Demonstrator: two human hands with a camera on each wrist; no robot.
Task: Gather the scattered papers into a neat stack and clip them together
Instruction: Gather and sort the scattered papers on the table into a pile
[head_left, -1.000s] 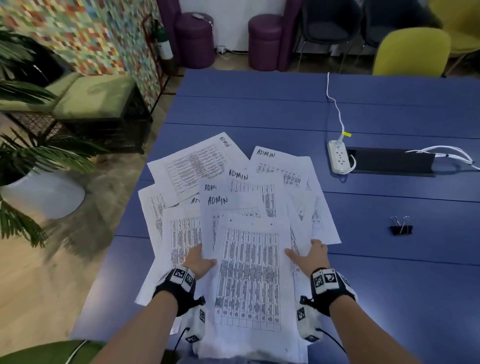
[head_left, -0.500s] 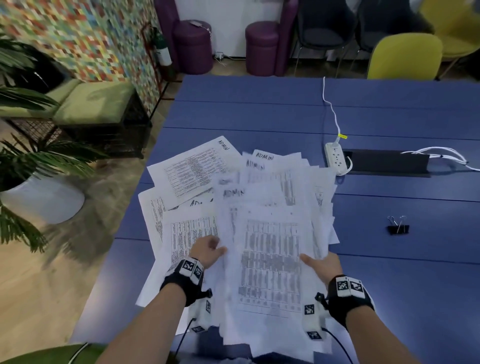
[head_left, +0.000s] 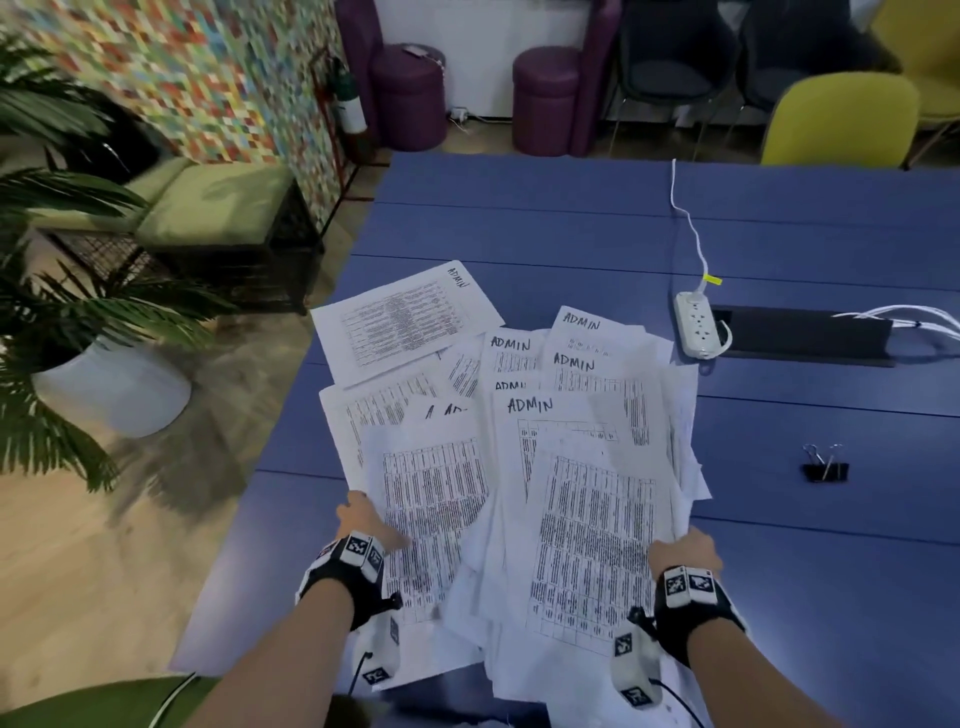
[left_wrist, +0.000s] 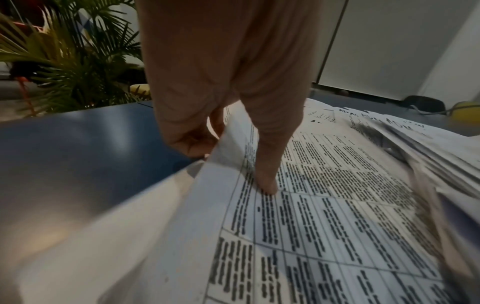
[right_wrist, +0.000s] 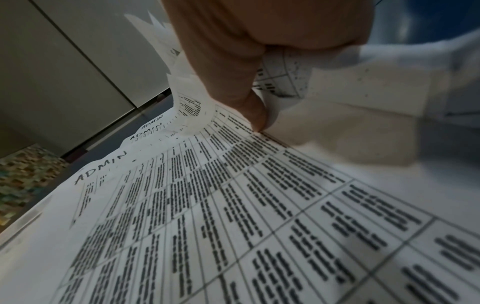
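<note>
On the blue table (head_left: 571, 228), both hands grip papers (head_left: 592, 519) lengthwise away.

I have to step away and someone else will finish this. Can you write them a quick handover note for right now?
Left hand: pinches the left edge of the papers, thumb on top.
Right hand: grips the right edge of the pile, thumb on top.
The papers are fanned and overlapping on the blue table; one sheet lies apart at the far left.
Binder clip sits untouched on the table to the right.
Left: square the stack, add the stray sheet, clip.
</note>
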